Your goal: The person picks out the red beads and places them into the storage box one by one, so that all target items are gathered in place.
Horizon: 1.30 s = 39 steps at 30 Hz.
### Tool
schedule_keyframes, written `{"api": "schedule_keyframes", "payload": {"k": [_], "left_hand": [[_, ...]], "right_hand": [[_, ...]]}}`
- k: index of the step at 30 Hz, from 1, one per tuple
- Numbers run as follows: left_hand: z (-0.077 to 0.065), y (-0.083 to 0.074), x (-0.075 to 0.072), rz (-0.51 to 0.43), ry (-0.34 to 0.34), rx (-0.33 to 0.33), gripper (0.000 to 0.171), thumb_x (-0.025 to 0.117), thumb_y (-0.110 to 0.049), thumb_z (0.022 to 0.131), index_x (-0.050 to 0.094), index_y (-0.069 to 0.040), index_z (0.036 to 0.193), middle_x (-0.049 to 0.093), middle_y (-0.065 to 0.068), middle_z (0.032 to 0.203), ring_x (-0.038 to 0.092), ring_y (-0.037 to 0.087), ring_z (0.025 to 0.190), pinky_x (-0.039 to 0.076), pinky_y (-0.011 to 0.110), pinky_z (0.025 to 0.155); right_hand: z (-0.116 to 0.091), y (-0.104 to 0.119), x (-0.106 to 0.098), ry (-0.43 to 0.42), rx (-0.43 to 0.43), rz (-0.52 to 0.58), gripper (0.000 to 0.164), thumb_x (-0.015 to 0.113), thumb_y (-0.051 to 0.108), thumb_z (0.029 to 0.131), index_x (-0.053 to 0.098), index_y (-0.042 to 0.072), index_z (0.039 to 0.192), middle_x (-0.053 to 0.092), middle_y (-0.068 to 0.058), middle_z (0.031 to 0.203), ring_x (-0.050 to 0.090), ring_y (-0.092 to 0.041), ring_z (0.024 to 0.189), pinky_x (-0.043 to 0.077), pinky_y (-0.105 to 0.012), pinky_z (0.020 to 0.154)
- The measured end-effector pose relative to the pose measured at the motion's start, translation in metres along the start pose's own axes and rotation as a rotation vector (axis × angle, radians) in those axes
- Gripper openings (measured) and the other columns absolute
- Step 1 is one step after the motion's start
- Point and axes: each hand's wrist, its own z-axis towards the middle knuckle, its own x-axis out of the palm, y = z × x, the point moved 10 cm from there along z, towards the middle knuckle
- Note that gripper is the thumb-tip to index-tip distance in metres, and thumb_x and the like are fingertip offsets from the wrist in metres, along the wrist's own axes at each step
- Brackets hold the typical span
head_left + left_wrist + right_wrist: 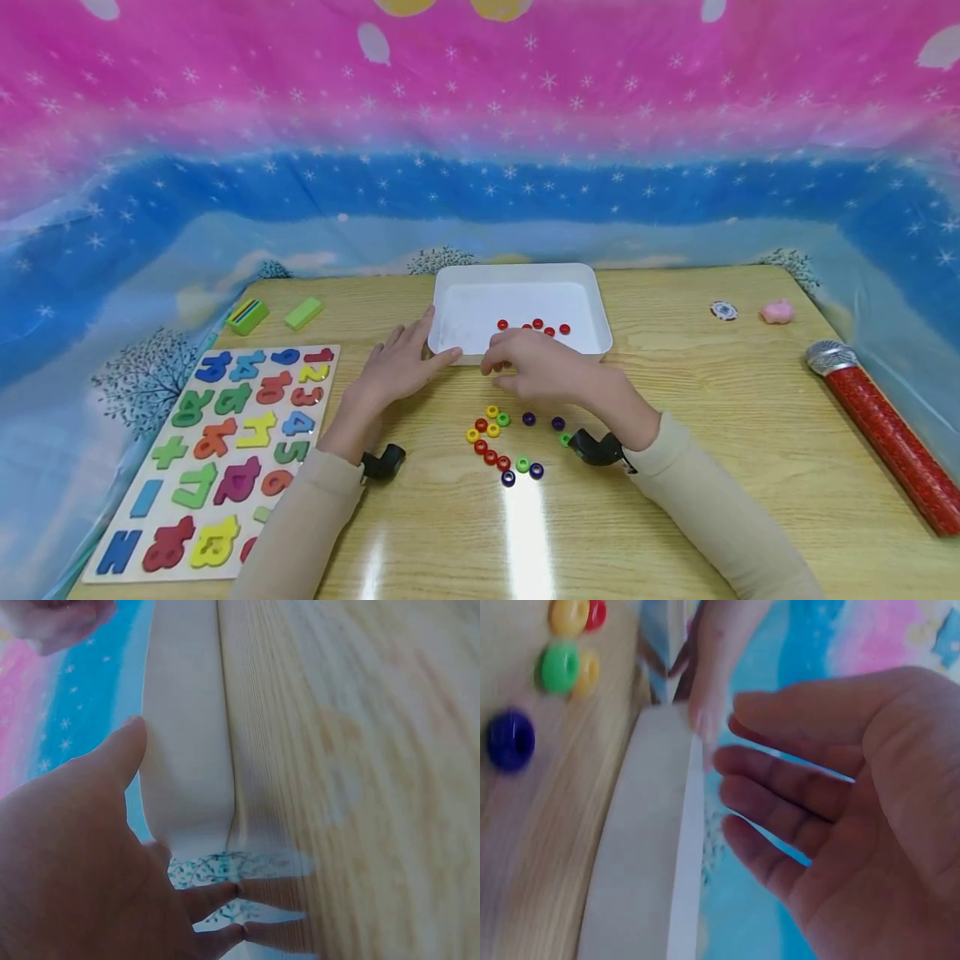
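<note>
Several red beads [537,323] lie in a white tray [517,279] at the back middle of the table. My left hand [401,362] is at the tray's front left corner, its fingers spread along the outside and the thumb at the rim. In the left wrist view the thumb [127,750] touches the tray's side wall [187,735]. Over the tray's front rim hovers my right hand [543,367], covering part of the beads. Its fingers [780,787] are loosely bent, and nothing shows between them in the right wrist view.
In front of the tray lie several loose beads, among them red [491,457], yellow [472,435], green [522,464] and purple [536,471]. A number puzzle board [225,417] is at left, with green blocks [303,313] behind. At right are a microphone [885,433], pink pig [777,312] and poker chip [723,311].
</note>
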Motion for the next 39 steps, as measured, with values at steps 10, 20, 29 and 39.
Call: {"api": "schedule_keyframes", "payload": {"k": [10,20,29,39], "left_hand": [[-0.001,-0.001,-0.002,-0.003,-0.006,0.009,0.091,0.032,-0.08,0.078,-0.006,-0.036,0.148,0.014,0.004,0.157,0.008,0.033,0.145,0.011,0.064,0.111],[-0.001,-0.001,-0.001,-0.007,-0.002,0.02,0.091,0.032,-0.08,0.079,-0.006,-0.035,0.148,0.013,0.004,0.157,0.008,0.034,0.145,0.011,0.064,0.11],[0.0,-0.001,-0.002,-0.003,-0.013,0.016,0.091,0.031,-0.081,0.078,-0.006,-0.035,0.148,0.014,0.004,0.157,0.008,0.034,0.145,0.011,0.064,0.11],[-0.002,-0.002,-0.002,0.009,-0.002,0.004,0.091,0.031,-0.08,0.079,-0.007,-0.035,0.148,0.014,0.005,0.157,0.009,0.035,0.145,0.011,0.064,0.11]], "right_hand": [[-0.004,0.031,0.039,0.143,-0.107,-0.052,0.015,0.064,0.019,0.086,0.07,0.019,0.099,0.062,0.008,0.095,0.056,-0.009,0.085,0.048,-0.021,0.077],[-0.002,0.034,0.059,0.173,-0.108,-0.089,0.016,0.063,0.011,0.085,0.071,0.023,0.093,0.059,0.011,0.089,0.051,-0.004,0.08,0.048,-0.017,0.076],[0.001,0.033,0.062,0.169,-0.106,-0.104,0.021,0.061,0.007,0.084,0.07,0.024,0.09,0.057,0.013,0.088,0.051,-0.004,0.08,0.048,-0.017,0.076],[0.002,0.025,0.028,0.074,-0.074,-0.095,0.011,0.065,0.016,0.084,0.07,0.02,0.093,0.059,0.01,0.09,0.051,-0.008,0.083,0.046,-0.022,0.075]]}}
